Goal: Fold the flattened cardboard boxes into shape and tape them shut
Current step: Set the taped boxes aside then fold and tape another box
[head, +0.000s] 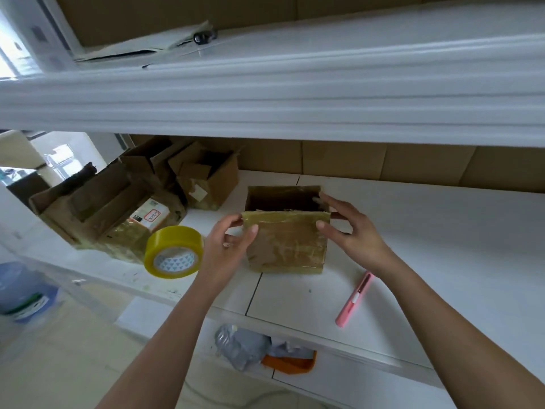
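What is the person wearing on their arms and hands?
Nothing at all. Both forearms are bare, with no sleeves in view. The left hand and right hand have no gloves, rings, watch or bracelets. The fingernails are short and plain.

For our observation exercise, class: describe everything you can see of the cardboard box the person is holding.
The cardboard box is small, brown and worn, its near face covered in glossy yellowish tape. Its top is open, showing a dark inside. It stands upright on the white shelf. The left hand pinches its near left top corner; the right hand grips the right corner, fingers reaching over the rim.
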{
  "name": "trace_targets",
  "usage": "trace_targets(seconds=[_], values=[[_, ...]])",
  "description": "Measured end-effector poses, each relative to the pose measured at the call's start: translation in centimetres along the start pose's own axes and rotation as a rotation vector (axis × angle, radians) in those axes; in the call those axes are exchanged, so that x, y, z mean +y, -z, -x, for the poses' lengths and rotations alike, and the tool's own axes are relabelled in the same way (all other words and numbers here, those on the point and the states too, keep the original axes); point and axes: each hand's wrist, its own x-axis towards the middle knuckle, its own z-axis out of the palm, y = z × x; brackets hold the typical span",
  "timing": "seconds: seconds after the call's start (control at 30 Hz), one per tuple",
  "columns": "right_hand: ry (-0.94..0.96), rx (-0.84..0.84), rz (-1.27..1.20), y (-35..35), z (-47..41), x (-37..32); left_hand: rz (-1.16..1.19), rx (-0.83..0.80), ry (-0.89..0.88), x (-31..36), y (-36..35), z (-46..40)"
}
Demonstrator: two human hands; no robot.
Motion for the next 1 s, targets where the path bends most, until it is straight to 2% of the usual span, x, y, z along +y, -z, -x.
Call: trace_targets(seconds=[0.2,0.4,0.53,0.67,0.8,0.9,1.0], values=[[0.062,-0.007,0.139,-0.4,0.5,0.6,-0.17,0.003,-0.189,-1.0,-1.0,-0.2],[0.192,0.05,0.283,-0.2,0.5,0.6,-0.17,-0.036,-0.038,-1.5,-1.1,-0.9],[0.109,-0.008,0.318,0.4,-0.1,0.2,-0.048,-0.083,-0.05,-0.9,-0.8,-0.7],[-0.016,-0.037,0.239,0.4,-0.4,0.1,0.009,-0.102,-0.033,-0.9,-1.1,-1.1],[-0.147,-0.074,0.032,0.0,-0.5,-0.2,0.016,-0.076,-0.021,-1.1,-1.2,-1.5],[-0.104,-0.078,0.028,-0.8,0.0,0.1,0.008,-0.055,-0.061,-1.0,-1.3,-1.7],[-0.073,0.035,-0.047,-1.9,0.4,0.5,0.004,0.001,-0.067,-1.1,-1.3,-2.0]])
